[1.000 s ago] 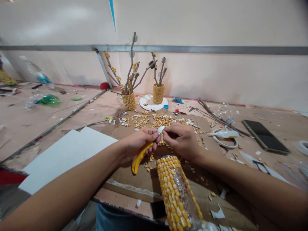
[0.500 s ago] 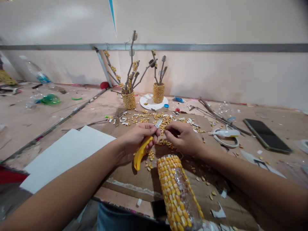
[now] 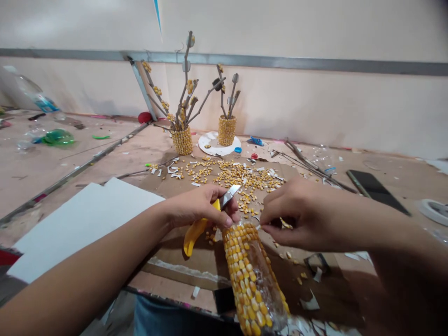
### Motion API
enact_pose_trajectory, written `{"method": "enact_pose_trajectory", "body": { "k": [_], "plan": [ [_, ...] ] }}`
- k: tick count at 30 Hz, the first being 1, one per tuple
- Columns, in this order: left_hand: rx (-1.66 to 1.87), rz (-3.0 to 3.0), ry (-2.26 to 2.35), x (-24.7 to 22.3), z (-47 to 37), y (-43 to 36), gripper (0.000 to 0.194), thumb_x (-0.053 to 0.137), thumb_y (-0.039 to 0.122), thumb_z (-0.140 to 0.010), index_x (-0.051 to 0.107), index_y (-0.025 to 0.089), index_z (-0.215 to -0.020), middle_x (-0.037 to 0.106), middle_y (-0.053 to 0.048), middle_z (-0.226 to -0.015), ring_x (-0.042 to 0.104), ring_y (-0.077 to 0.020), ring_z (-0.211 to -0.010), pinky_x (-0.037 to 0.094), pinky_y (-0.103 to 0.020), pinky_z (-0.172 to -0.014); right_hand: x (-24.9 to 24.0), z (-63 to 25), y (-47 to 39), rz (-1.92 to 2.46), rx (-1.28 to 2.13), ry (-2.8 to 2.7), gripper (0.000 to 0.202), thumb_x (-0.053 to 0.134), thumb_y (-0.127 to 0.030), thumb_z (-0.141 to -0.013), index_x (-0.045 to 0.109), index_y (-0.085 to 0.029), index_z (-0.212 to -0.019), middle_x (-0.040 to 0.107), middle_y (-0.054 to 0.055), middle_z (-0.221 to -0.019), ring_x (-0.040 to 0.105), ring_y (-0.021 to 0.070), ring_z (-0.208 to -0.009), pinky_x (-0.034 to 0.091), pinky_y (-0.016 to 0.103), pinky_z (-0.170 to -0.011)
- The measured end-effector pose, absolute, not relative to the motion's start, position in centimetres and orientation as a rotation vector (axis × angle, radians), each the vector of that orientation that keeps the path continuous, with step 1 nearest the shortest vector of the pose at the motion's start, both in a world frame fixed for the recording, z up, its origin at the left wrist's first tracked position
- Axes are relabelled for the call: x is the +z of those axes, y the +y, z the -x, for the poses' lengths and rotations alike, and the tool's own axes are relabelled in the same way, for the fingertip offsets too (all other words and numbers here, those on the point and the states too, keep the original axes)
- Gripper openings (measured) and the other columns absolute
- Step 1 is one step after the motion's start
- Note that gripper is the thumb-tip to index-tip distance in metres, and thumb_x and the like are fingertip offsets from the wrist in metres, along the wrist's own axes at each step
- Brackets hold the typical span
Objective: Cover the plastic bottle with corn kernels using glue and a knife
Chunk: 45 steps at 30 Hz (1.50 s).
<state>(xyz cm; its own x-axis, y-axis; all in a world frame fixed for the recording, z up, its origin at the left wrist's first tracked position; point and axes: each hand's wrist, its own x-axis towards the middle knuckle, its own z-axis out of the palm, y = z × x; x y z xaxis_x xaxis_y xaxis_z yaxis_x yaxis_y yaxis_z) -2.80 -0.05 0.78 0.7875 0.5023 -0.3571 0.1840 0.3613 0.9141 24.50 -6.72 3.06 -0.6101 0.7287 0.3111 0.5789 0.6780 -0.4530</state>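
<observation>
My left hand (image 3: 210, 207) is closed round a yellow utility knife (image 3: 196, 233), its metal blade (image 3: 231, 195) pointing up and right. The thumb of that hand is at the top rim of a clear plastic bottle covered in corn kernels (image 3: 243, 280), which lies tilted toward me with a bare strip down its right side. Pinched fingers of my right hand (image 3: 297, 214) are at the bottle's upper right edge. A small pale bit shows at their tips, too small to name.
Loose corn kernels (image 3: 238, 175) and white scraps cover the cardboard (image 3: 175, 261). Behind stand two kernel-covered pots (image 3: 182, 141) with twigs, one on a white disc (image 3: 208, 144). White sheets (image 3: 87, 214) lie left; a phone (image 3: 378, 191) and a tape roll (image 3: 434, 211) lie right.
Both hands have come closer to the bottle. The left thumb now meets its rim, and my right hand has moved from the kernel pile to the bottle's edge. The view has shifted slightly.
</observation>
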Motion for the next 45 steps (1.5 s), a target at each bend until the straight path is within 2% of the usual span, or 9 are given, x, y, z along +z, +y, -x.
{"method": "enact_pose_trajectory", "body": {
  "k": [4, 10, 22, 33, 40, 45],
  "plan": [
    [0.167, -1.193, 0.701, 0.5, 2.7, -0.1, 0.043, 0.093, 0.015, -0.062, 0.067, 0.016, -0.095, 0.077, -0.003, -0.085, 0.07, -0.014, -0.074, 0.055, -0.025, -0.07, 4.3, -22.7, -8.0, 0.986, 0.417, -2.64, 0.023, 0.061, -0.032, -0.101, 0.073, -0.02, -0.087, 0.066, 0.003, -0.071, 0.055, 0.0156, -0.067, 0.04, 0.032, -0.064],
    [0.159, -1.242, 0.697, 0.6, 2.7, -0.2, 0.041, 0.093, 0.021, -0.064, 0.067, 0.016, -0.095, 0.072, 0.001, -0.077, 0.066, -0.0121, -0.068, 0.051, -0.023, -0.064, 6.3, -20.5, -9.1, 0.953, 0.38, -2.965, 0.028, 0.056, -0.015, -0.101, 0.069, -0.018, -0.076, 0.062, 0.001, -0.065, 0.047, 0.0117, -0.056, 0.033, 0.032, -0.058],
    [0.163, -1.279, 0.71, 0.7, 2.6, -0.3, 0.038, 0.091, 0.022, -0.065, 0.066, 0.017, -0.093, 0.07, 0.002, -0.076, 0.065, -0.012, -0.067, 0.048, -0.023, -0.06, 5.7, -20.2, -9.5, 0.818, 0.195, -3.029, 0.023, 0.061, -0.01, -0.096, 0.061, -0.019, -0.075, 0.06, -0.003, -0.065, 0.038, 0.0107, -0.051, 0.02, 0.035, -0.053],
    [0.159, -1.242, 0.71, 0.3, 2.7, -0.3, 0.038, 0.092, 0.02, -0.065, 0.066, 0.017, -0.093, 0.071, 0.001, -0.078, 0.066, -0.0127, -0.067, 0.052, -0.025, -0.065, 4.0, -20.8, -9.5, 0.798, 0.126, -2.979, 0.019, 0.061, -0.012, -0.097, 0.062, -0.019, -0.08, 0.063, -0.001, -0.069, 0.044, 0.0103, -0.053, 0.025, 0.033, -0.056],
    [0.165, -1.254, 0.697, 0.3, 2.7, -0.2, 0.038, 0.092, 0.02, -0.065, 0.066, 0.017, -0.093, 0.073, 0.0, -0.079, 0.066, -0.0124, -0.067, 0.051, -0.024, -0.064, 6.0, -20.3, -9.7, 0.839, 0.371, -3.025, 0.017, 0.058, -0.01, -0.094, 0.059, -0.021, -0.08, 0.064, 0.0, -0.073, 0.048, 0.0112, -0.056, 0.03, 0.032, -0.055],
    [0.162, -1.252, 0.708, 0.4, 2.7, -0.2, 0.038, 0.093, 0.021, -0.065, 0.066, 0.016, -0.092, 0.072, 0.001, -0.077, 0.066, -0.0123, -0.067, 0.051, -0.025, -0.065, 6.3, -20.0, -9.2, 0.827, 0.363, -3.058, 0.021, 0.054, -0.013, -0.098, 0.058, -0.022, -0.079, 0.063, 0.001, -0.071, 0.05, 0.0136, -0.061, 0.035, 0.032, -0.062]
  ]
}}
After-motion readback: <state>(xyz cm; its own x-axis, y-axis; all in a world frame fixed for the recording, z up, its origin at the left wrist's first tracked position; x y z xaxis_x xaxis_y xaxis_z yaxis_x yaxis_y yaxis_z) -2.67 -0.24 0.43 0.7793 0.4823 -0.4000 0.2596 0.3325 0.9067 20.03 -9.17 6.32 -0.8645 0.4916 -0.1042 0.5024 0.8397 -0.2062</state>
